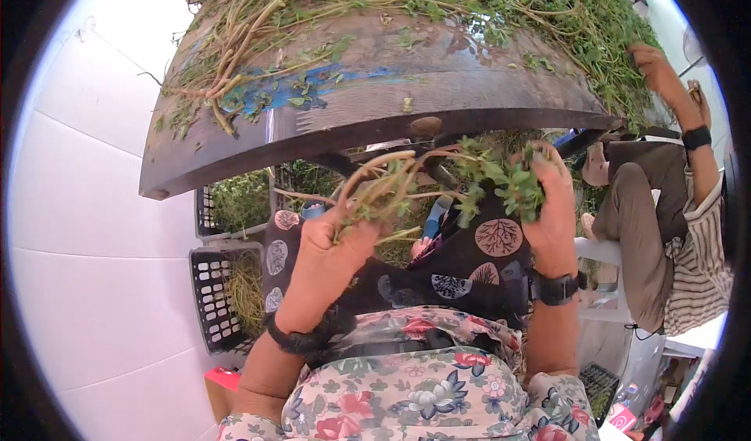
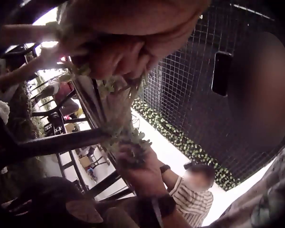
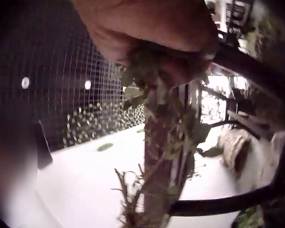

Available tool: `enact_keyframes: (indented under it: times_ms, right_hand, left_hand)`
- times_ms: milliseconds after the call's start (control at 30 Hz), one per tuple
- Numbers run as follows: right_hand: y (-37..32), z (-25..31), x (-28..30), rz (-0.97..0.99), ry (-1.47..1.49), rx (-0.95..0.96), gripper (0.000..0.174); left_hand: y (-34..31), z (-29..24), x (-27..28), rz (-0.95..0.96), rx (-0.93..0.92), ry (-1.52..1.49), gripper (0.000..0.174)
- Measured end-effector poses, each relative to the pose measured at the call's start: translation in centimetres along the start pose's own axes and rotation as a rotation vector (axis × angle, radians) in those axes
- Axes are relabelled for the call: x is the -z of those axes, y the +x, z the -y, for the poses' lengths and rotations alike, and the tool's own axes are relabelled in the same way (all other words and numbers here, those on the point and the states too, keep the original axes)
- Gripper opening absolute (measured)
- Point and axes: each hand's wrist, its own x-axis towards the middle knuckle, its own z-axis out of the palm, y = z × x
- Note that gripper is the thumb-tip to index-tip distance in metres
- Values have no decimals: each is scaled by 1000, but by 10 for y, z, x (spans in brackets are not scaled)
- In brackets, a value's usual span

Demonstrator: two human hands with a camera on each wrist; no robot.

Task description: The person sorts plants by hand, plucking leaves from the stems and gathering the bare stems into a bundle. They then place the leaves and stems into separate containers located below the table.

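In the head view, both hands are raised over the lap, just short of the table's front edge. The left hand [image 1: 332,241] grips thick, pale reddish-brown stems [image 1: 368,179] of a leafy green plant, fingers curled round them. Across from it, the right hand [image 1: 551,202] holds a clump of green leaves [image 1: 512,179] between thumb and fingers. Some stems stretch across the gap between the hands. From the left wrist view, curled left fingers [image 2: 116,61] show above the leaves. Leaves [image 3: 156,90] hang below the right hand in the right wrist view, and its fingertips are partly hidden.
A wooden table [image 1: 375,89] bears a large heap of cut greens [image 1: 508,3]. Black crates [image 1: 215,296] with greens stand at the lower left, near a white wall [image 1: 102,222]. Another person [image 1: 649,222] sits at the right, an arm reaching to the heap.
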Motion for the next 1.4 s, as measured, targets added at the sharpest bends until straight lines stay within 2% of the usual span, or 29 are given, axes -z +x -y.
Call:
enact_keyframes:
  times_ms: [67,100,233,300,333,367,400,433,467,533,600,633,733,833,933,967,1000,1033,1067,1100,1167,1233,1333,1400]
  right_hand:
    - [-11,6,1,64,16,-44,18]
    - [-15,8,0,95,94,-131,17]
    - [-24,9,-11,193,-206,32,14]
    - [-25,18,-21,337,-476,146,11]
    - [-24,16,-26,355,-515,147,13]
    - [-23,12,-29,343,-520,144,16]
    - [-24,12,-36,270,-542,183,20]
    - [-21,3,-37,267,-570,337,21]
    - [-22,5,-41,306,-681,363,21]
    - [-17,-13,-43,366,-902,562,20]
    - [-18,-17,-44,402,-934,552,20]
    - [-20,-19,-41,415,-957,546,20]
    - [-23,-26,-32,430,-995,539,19]
    - [-25,-21,-29,428,-900,513,18]
    - [-13,-21,-16,123,-755,309,18]
    - [-3,-27,-1,-10,-608,179,20]
    - [12,-30,29,37,-1133,870,23]
    - [7,-19,30,35,-543,336,23]
    - [2,-9,31,-235,170,-33,22]
    - [0,-10,41,-221,122,33,22]
    - [0,-4,45,-141,214,17,23]
    - [-7,12,36,-109,229,-3,20]
    - [-17,28,12,-95,-29,26,18]
    - [-20,30,-4,-33,-399,172,21]
  left_hand:
    - [1,0,3,32,85,-152,24]
    - [1,2,2,38,102,-224,23]
    - [0,2,3,109,98,-317,15]
    - [-3,-5,6,40,187,-254,14]
    - [-5,-6,4,26,228,-237,14]
    - [-7,-3,1,-35,147,-84,15]
    - [-5,-1,-4,-30,112,-72,16]
    - [-3,0,-9,-25,77,-59,17]
    - [-2,-2,-9,24,93,-164,18]
    - [-5,-5,0,46,128,-278,19]
    - [-5,-1,1,47,131,-340,20]
    - [-6,-8,-4,-12,145,-388,23]
    - [-3,-9,5,12,56,-299,25]
    - [-5,1,14,72,53,-211,16]
    - [-11,-4,6,85,78,-148,12]
    - [-13,-8,4,84,97,-131,12]
    - [-12,-10,5,60,88,-153,12]
    - [-13,-11,7,27,79,-173,14]
    - [-15,-11,11,-14,73,-195,18]
    - [-17,-13,13,18,89,-216,19]
    - [-13,-18,13,96,114,-258,22]
    - [-11,-19,7,82,113,-175,24]
    - [-11,-14,6,119,70,-143,23]
    - [-12,-14,10,179,84,-144,24]
